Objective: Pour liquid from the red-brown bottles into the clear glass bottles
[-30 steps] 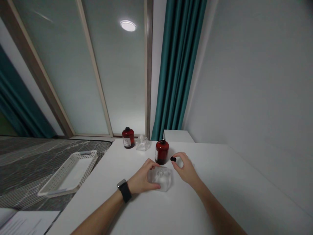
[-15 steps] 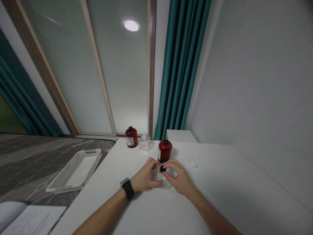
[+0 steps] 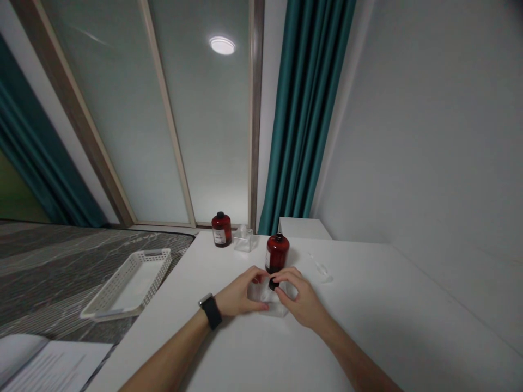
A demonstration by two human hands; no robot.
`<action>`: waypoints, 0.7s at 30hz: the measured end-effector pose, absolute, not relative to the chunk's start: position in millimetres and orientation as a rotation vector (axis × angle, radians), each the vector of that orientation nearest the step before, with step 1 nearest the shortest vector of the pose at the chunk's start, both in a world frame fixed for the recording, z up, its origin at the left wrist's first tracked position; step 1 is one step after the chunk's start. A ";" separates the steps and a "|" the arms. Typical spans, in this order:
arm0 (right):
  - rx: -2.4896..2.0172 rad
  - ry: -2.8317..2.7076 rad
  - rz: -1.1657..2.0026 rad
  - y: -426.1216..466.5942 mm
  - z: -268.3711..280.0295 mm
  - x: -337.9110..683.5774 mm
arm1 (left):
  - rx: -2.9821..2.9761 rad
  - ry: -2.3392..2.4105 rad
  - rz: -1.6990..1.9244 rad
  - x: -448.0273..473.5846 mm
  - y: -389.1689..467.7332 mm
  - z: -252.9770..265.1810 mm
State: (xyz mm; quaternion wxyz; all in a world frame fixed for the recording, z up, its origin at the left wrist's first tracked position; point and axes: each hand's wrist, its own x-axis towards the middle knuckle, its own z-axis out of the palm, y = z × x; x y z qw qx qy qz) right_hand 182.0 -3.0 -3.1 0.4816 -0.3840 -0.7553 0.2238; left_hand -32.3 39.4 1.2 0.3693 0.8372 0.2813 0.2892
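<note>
My left hand [image 3: 242,291], with a black watch on its wrist, is curved around the left side of a clear square glass bottle [image 3: 275,310] on the white table. My right hand [image 3: 301,299] pinches a black cap [image 3: 273,283] between thumb and fingers at the top of this bottle. Whether the cap touches the bottle's neck is hidden by my fingers. Just behind my hands stands a red-brown bottle [image 3: 277,253] with a white label; its neck looks uncapped.
At the table's far edge are another red-brown bottle [image 3: 221,230] with a black cap and a clear glass bottle [image 3: 243,239]. A clear plastic dropper-like item [image 3: 322,269] lies to the right. A white basket [image 3: 126,286] and an open booklet [image 3: 53,365] lie left of the table.
The view has shifted slightly, so everything sits a little further right. Both hands keep nearly the same grip, with small finger movements around the black cap.
</note>
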 end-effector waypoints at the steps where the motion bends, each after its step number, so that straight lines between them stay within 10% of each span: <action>1: -0.941 -1.844 0.550 -3.0 -2.6 182.1 | 2.146 0.723 0.741 -32.2 39.2 1.5; 21: -0.896 -1.886 0.532 -4.2 5.0 182.1 | 2.145 0.724 0.732 -32.2 39.8 1.1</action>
